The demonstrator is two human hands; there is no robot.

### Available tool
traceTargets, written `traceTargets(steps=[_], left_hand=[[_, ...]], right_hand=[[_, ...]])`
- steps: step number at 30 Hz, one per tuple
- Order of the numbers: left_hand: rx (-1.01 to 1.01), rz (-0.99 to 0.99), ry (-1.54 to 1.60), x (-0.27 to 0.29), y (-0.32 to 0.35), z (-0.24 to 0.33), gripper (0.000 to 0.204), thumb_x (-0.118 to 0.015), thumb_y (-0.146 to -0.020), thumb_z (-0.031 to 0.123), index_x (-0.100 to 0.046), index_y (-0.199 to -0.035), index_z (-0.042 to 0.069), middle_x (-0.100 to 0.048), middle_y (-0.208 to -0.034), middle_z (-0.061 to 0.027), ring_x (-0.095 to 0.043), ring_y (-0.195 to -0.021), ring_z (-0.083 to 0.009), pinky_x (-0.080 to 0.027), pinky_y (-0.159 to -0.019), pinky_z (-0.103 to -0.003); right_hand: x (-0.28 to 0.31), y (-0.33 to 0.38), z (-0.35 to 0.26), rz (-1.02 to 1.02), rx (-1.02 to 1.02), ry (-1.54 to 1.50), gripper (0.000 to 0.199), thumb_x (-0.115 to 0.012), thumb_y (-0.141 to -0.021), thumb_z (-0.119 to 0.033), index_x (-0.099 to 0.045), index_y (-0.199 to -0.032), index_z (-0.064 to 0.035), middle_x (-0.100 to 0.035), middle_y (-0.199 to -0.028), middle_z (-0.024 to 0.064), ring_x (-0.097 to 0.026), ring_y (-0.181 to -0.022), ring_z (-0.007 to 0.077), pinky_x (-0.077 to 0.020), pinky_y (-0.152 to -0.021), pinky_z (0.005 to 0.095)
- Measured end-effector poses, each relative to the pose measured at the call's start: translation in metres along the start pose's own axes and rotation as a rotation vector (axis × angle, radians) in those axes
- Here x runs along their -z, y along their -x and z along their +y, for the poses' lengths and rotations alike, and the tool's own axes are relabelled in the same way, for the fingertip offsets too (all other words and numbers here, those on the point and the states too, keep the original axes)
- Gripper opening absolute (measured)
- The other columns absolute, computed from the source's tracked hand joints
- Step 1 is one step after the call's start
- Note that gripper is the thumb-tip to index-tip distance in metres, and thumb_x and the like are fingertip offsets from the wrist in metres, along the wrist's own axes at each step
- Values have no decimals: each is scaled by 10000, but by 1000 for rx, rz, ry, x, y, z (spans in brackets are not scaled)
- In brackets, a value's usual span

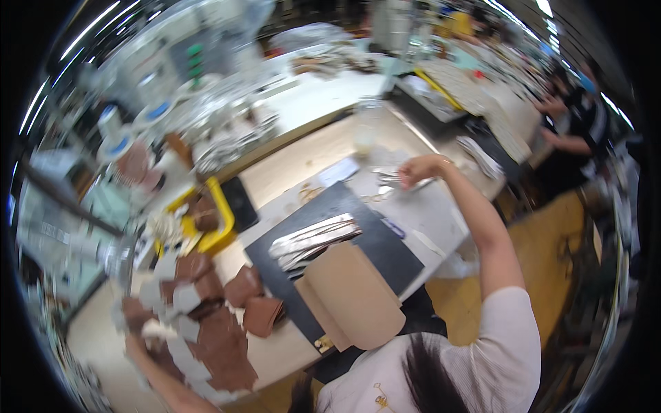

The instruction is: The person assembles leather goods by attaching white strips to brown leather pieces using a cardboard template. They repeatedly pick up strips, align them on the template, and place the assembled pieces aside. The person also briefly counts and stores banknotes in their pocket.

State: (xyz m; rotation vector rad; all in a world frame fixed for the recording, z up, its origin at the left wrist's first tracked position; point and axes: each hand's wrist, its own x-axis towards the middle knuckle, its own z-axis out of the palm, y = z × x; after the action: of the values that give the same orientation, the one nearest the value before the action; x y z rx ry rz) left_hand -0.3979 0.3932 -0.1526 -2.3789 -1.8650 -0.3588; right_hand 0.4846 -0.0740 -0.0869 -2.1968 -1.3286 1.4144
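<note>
My right hand (421,169) reaches to the far right part of the worktable, its fingers bent downward beside some pale strips (387,177). What lies between those fingers, if anything, is too blurred to make out. At the far left, my left hand (133,343) is at the edge of a spread of brown leather-like pieces (224,347) and grey pieces (186,299); its fingers are smeared. Between my arms a dark mat (385,251) carries a bundle of whitish strips (313,239). A folded tan sheet (354,296) overlaps the mat's near edge.
A yellow bin (226,217) holding brown pieces stands at the left, next to a dark flat object (239,204). A clear bottle-like container (367,127) is at the back. Beyond sit a black tray (430,113) and a sewing machine (165,62). Another person (575,131) works at the right.
</note>
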Motion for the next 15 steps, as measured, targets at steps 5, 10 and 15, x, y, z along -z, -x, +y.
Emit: traceTargets(steps=[5, 10, 15], left_hand=[[-63, -52, -97, 10, -7, -19, 207, -504, -839, 117, -626, -924, -28, -616, -795, -232, -565, -611, -389, -451, -583, -460], [-179, -48, -163, 27, 5, -25, 213, -499, -837, 109, -618, -946, -30, -614, -803, -228, -558, -594, -380, -451, -572, -450], [-311, 38, -232, 52, 1, -10, 222, -495, -834, 101, -610, -969, -33, -611, -811, -224, -551, -576, -371, -451, -560, -439]], right_hand=[[-7, 11, -8, -44, 3, -358, 79, -655, -792, -70, -582, -808, -95, -572, -753, -40, -493, -705, 31, -375, -596, 185], [-6, 11, -6, -48, 17, -410, 91, -647, -795, -54, -578, -784, -112, -592, -765, -34, -518, -711, 60, -386, -596, 216], [-1, 9, 6, -95, 53, -507, 121, -673, -796, -95, -557, -786, -128, -583, -777, -40, -520, -751, 75, -406, -619, 284]])
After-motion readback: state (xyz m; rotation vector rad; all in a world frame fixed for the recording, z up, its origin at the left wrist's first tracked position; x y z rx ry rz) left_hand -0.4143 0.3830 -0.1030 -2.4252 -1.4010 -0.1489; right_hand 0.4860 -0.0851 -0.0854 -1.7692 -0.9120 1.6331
